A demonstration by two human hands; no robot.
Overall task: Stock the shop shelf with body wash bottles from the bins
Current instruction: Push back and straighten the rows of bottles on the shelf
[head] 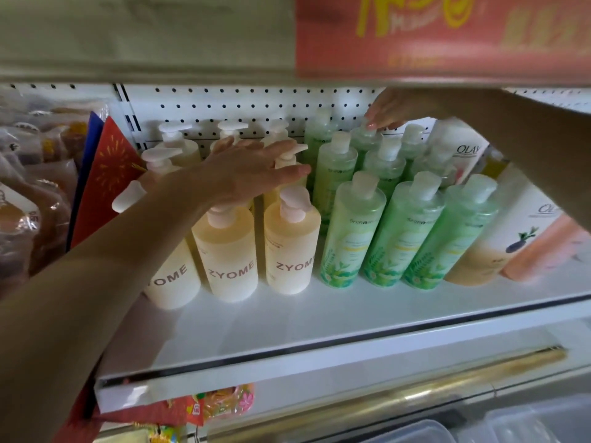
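Note:
Several pale yellow ZYOME pump bottles (232, 251) stand in rows on the left of the white shelf (287, 330). Beside them stand rows of several green body wash bottles (348, 228). My left hand (252, 172) lies flat with straight fingers over the pump heads of the middle yellow bottles. My right hand (388, 110) reaches to the back row, its fingertips on the cap of a green bottle (364, 139) near the pegboard. Whether those fingers pinch the cap I cannot tell for sure; they look fairly straight.
White and peach Olay bottles (524, 231) stand at the right end. A red and blue card packet (105, 177) and bagged goods (28, 174) sit left of the bottles. A red sign (447, 33) hangs on the shelf above. Clear plastic bins (511, 423) show below.

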